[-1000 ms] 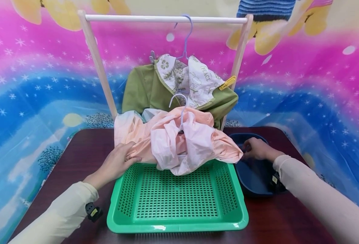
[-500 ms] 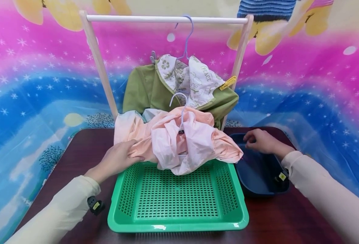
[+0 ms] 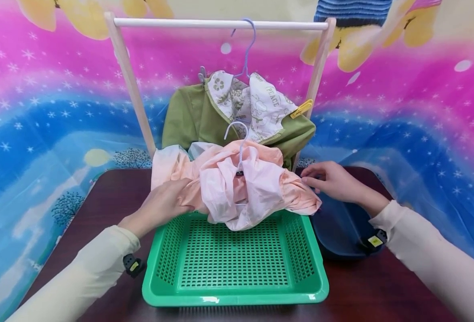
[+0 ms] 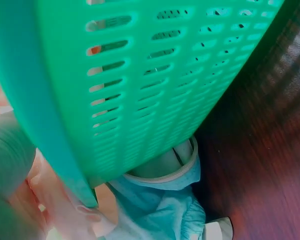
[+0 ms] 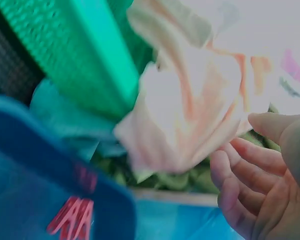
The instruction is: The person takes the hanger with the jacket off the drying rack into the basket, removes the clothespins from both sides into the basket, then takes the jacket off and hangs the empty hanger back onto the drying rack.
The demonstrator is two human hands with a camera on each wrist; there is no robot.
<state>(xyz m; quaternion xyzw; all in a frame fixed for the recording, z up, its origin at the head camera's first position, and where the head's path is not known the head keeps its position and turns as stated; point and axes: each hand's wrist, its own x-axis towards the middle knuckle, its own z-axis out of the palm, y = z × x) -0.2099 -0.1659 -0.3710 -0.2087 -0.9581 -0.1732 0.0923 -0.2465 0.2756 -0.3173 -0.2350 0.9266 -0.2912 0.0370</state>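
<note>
A pink jacket (image 3: 257, 183) on a pale lavender hanger (image 3: 243, 134) lies bunched across the back of the green perforated basket (image 3: 237, 300). My left hand (image 3: 162, 205) holds the cloth at the jacket's left side, thumb nearer me and fingers over it. My right hand (image 3: 333, 181) is at the jacket's right end, above the dark blue bin (image 3: 341, 228). In the right wrist view its fingers are loosely bent, the thumb stands apart, and nothing shows between them; whether the fingertips touch the cloth is hard to tell. Pink clothespins (image 5: 74, 219) lie in the bin.
A rack with a white rail (image 3: 180, 23) stands behind. From it hangs a green jacket (image 3: 184, 112) on a purple hanger, with a grey clothespin (image 3: 202, 75) and a yellow clothespin (image 3: 302, 108) at its shoulders. Dark red table (image 3: 100, 241) underneath.
My right hand has risen out of the dark blue bin and moved left to the pink jacket's right end. My left hand has shifted slightly right on the cloth.
</note>
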